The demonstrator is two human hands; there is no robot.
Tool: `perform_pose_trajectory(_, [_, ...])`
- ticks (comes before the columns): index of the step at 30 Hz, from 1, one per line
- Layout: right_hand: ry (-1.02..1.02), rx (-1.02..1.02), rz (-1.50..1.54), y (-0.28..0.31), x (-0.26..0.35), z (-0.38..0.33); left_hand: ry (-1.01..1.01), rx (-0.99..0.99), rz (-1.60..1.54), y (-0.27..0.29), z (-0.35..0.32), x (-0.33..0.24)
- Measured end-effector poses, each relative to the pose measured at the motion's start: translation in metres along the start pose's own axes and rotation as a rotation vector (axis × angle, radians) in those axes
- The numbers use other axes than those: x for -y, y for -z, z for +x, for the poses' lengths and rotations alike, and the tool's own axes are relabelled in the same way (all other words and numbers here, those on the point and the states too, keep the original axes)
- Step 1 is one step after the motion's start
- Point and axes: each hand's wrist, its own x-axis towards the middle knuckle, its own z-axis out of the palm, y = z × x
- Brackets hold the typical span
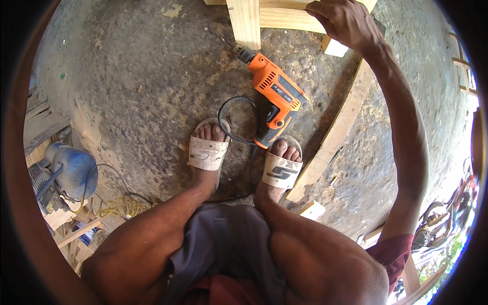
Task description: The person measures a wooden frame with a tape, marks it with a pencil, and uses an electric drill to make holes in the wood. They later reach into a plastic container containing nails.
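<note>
My right hand [345, 23] is at the top of the view, its fingers bent and closed on the rail of a pale wooden frame [290, 19]. The fingertips are partly hidden at the upper rim. Of my left arm [25, 213] only a blurred strip shows along the left rim; the left hand is out of view. An orange and black power drill [277, 91] lies on the floor between the frame and my feet, with a thin bit in its chuck pointing to the upper left. Its black cord [222, 109] loops beside my left foot.
A long wooden board [335, 132] lies slantwise right of my right sandal [282, 170]. A small wood offcut [312, 209] rests near my right knee. At left stand a blue rounded machine tank [73, 170], a coiled yellow hose [119, 207] and wood scraps [76, 234].
</note>
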Motion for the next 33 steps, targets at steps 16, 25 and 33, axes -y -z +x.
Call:
perform_pose_trajectory(16, [-0.304,0.378,-0.139,0.011,0.018,0.044,0.018,0.031,-0.007,-0.009,-0.001,0.0])
perform_pose_trajectory(25, [-0.77,0.041,0.297,0.029,0.034,-0.017,0.06,0.209,-0.096,0.025,0.016,-0.005])
perform_pose_trajectory(33, [-1.044,0.157,0.159,-0.012,0.129,-0.146,-0.289,-0.056,-0.217,0.204,0.101,0.02])
